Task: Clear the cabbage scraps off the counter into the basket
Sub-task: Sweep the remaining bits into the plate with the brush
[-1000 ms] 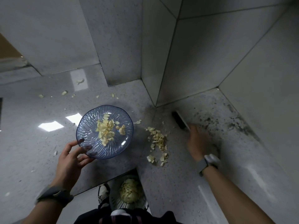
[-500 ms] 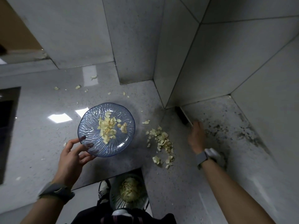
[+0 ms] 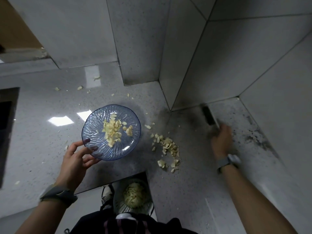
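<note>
Since a second ago our right hand (image 3: pixel 221 141), closed on what looks like a blurred knife (image 3: pixel 210 118), has barely swept, so the cabbage scraps (image 3: pixel 167 146) stay by the table's front edge, above the basket (image 3: pixel 118 202), while our left hand (image 3: pixel 76 159) grips the glass plate (image 3: pixel 94 125).

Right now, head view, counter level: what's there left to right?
left hand → blue glass plate holding cabbage scraps → loose scrap pile on the counter → right hand, reaching at a dark knife.

Both arms outstretched — fingers (image 3: pixel 87 141) curled
</note>
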The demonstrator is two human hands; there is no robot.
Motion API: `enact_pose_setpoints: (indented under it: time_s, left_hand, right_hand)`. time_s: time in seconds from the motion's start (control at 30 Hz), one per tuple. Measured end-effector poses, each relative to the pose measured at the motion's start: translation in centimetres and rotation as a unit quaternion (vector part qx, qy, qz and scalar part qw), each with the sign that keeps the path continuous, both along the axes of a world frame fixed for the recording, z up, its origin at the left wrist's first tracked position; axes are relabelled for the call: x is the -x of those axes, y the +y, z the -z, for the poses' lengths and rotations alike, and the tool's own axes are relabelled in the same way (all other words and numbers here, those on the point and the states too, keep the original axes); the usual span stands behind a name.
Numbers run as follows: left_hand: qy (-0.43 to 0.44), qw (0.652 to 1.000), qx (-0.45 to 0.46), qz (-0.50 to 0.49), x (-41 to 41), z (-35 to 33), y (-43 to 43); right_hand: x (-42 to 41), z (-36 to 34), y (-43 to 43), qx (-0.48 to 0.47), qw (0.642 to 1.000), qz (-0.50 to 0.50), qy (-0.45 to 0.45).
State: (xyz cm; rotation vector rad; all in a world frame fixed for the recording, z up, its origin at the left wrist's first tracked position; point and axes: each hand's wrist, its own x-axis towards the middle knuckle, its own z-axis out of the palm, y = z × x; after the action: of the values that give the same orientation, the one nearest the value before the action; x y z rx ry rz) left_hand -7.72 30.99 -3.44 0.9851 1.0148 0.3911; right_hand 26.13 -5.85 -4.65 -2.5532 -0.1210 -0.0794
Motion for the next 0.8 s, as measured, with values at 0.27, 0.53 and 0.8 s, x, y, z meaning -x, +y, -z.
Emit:
enact_pose_setpoints:
  time_s: [0.27, 0.53, 0.8]
  left_hand:
    - [-0.001, 1.0, 0.001, 0.002, 0.1, 0.1, -0.1]
    - [-0.007, 1.0, -0.003, 0.002, 0.3, -0.6, -0.1]
    - [-0.001, 1.0, -0.005, -0.024, 2.7, -1.2, 0.7]
  right_hand:
    - [0.5, 0.8, -1.2, 0.062, 0.996, -0.02, 0.057]
    - [6.2, 1.4, 3.0, 0.038, 0.964, -0.255, 0.058]
    - [2.1, -0.1, 1.2, -0.018, 0.993, 0.084, 0.083]
